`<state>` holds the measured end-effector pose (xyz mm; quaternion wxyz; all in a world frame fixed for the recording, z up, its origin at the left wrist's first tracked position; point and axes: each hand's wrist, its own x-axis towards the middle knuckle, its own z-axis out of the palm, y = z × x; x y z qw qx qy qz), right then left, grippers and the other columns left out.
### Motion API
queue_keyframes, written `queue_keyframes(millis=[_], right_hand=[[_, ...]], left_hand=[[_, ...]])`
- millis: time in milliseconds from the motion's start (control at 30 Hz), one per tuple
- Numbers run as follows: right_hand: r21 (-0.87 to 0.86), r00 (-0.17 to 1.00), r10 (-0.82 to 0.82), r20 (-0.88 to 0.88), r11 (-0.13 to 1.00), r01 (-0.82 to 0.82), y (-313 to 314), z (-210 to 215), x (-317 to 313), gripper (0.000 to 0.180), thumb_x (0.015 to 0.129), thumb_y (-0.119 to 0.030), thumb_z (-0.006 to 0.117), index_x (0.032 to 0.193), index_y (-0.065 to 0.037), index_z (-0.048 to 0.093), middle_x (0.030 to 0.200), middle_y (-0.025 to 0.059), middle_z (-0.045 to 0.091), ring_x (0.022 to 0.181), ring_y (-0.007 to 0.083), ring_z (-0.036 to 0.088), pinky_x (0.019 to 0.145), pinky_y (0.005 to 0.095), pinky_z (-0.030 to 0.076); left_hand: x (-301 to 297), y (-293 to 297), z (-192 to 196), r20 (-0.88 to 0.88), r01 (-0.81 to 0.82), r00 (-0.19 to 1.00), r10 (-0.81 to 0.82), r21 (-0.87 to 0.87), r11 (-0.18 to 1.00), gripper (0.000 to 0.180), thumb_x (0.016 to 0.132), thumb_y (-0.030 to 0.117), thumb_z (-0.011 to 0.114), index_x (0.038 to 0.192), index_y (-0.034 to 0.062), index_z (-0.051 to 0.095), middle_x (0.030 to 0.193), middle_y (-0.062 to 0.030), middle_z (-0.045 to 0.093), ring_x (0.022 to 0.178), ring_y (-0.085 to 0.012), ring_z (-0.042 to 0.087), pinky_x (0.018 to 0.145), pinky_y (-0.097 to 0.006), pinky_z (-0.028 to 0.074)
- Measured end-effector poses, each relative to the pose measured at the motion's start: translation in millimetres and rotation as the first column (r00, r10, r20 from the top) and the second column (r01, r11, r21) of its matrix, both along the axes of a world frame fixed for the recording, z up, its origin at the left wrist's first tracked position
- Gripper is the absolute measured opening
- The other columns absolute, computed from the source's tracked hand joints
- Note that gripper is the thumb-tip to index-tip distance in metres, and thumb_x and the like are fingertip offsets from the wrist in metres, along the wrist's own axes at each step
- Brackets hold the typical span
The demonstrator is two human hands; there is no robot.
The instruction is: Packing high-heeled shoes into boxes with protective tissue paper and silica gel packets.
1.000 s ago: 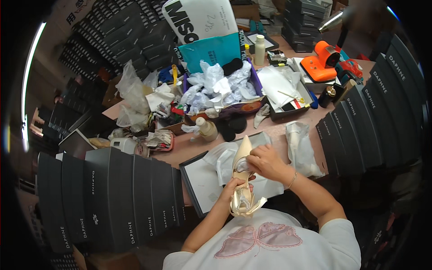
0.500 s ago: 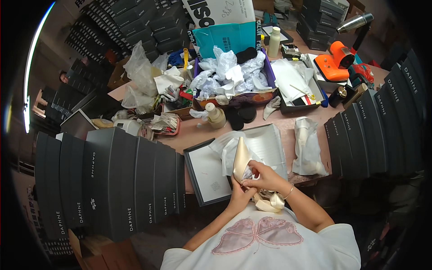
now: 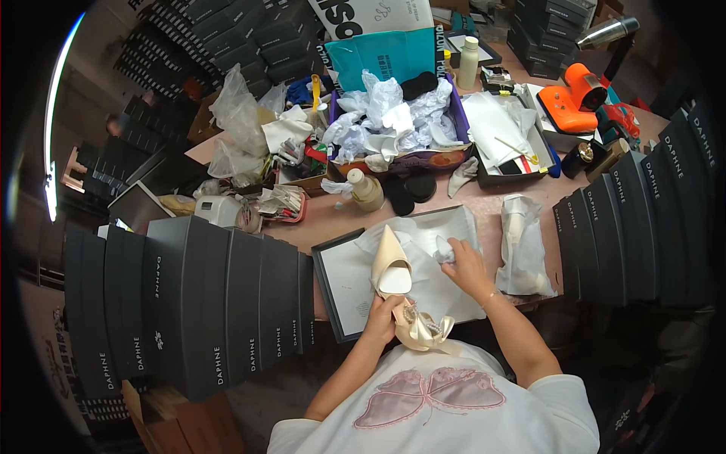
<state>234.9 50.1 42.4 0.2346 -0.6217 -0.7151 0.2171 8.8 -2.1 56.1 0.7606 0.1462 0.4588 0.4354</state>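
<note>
My left hand [image 3: 383,319] is closed around the middle of a cream pointed-toe shoe [image 3: 389,250]. The shoe's toe points away from me, and its white insole shows inside the opening. A pearl-trimmed strap and a pale satin bow [image 3: 425,335] hang at its heel end, close to my shirt. To the right of the shoe, my right hand [image 3: 469,271] pinches a wad of crumpled white paper [image 3: 445,250]. Both hands are over an open shoe box [image 3: 344,291] with white tissue paper [image 3: 368,242] spread in it.
A tissue-wrapped bundle [image 3: 523,246] lies right of the box. Stacks of dark shoe boxes stand left [image 3: 185,303] and right [image 3: 624,227]. Behind are a purple-edged carton [image 3: 401,160] heaped with crumpled paper, a pump bottle [image 3: 364,193] and an orange device [image 3: 567,110].
My right hand has come away from the shoe to the right, bringing out the crumpled paper. The shoe has shifted slightly left and turned, so its opening now faces up.
</note>
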Motion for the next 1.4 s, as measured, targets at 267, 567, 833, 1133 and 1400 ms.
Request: queue_keyframes(millis=[267, 567, 833, 1133, 1400], right_hand=[[0.152, 0.918, 0.366, 0.151, 0.909, -0.388, 3.7, 57.0, -23.6, 0.046, 0.074, -0.022, 0.068, 0.115, -0.007, 0.054, 0.1, 0.0065, 0.059, 0.093, 0.0224, 0.055, 0.081, 0.0386, 0.039], [0.204, 0.82, 0.552, 0.15, 0.794, -0.572, -25.6, 46.8, -19.0, 0.012, 0.075, -0.019, 0.064, 0.085, -0.012, 0.064, 0.077, 0.0, 0.056, 0.083, 0.0177, 0.055, 0.07, 0.0324, 0.038], [-0.229, 0.795, 0.261, -0.547, 0.867, -0.442, -29.1, 73.7, -42.2, 0.056, 0.089, -0.031, 0.058, 0.13, 0.003, 0.041, 0.122, 0.0315, 0.051, 0.111, 0.0447, 0.052, 0.093, 0.0415, 0.043], [-0.28, 0.79, 0.143, -0.597, 0.885, -0.372, 3.0, 32.9, -96.0, 0.054, 0.095, -0.04, 0.041, 0.069, 0.006, 0.054, 0.068, 0.0256, 0.055, 0.067, 0.0389, 0.056, 0.069, 0.0439, 0.045], [-0.098, 0.739, 0.226, -0.635, 0.925, -0.367, -35.4, 64.0, -110.4, 0.069, 0.095, -0.032, 0.042, 0.14, 0.011, 0.013, 0.132, 0.0325, 0.037, 0.123, 0.0436, 0.039, 0.104, 0.0421, 0.031]], left_hand=[[7.2, 0.2, 19.9, 0.146, 0.009, 0.989, 0.004, -0.083, 0.997, 0.06, 0.096, 0.055, 0.035, 0.128, 0.0045, 0.042, 0.112, -0.0124, 0.056, 0.096, -0.0255, 0.059, 0.083, -0.041, 0.051], [4.2, -9.9, 6.0, 0.072, 0.128, 0.99, -0.118, -0.162, 0.979, 0.069, 0.094, 0.06, 0.031, 0.134, 0.0053, 0.041, 0.12, -0.0117, 0.056, 0.1, -0.0241, 0.059, 0.082, -0.038, 0.052], [24.1, -2.8, 35.2, 0.075, -0.01, 0.997, 0.011, -0.012, 1.0, 0.075, 0.091, 0.067, 0.027, 0.136, 0.0085, 0.037, 0.128, -0.0101, 0.049, 0.111, -0.0227, 0.053, 0.089, -0.037, 0.047], [22.1, -12.3, 59.0, 0.085, 0.084, 0.993, -0.088, 0.041, 0.996, 0.082, 0.09, 0.069, 0.027, 0.147, 0.0109, 0.018, 0.149, -0.0077, 0.023, 0.137, -0.0231, 0.024, 0.111, -0.042, 0.024], [-0.9, 73.1, 17.4, -0.076, 0.288, 0.955, -0.288, -0.018, 0.958, 0.048, 0.095, 0.046, 0.046, 0.129, 0.0135, 0.036, 0.094, -0.0135, 0.057, 0.08, -0.0241, 0.061, 0.066, -0.037, 0.054]])
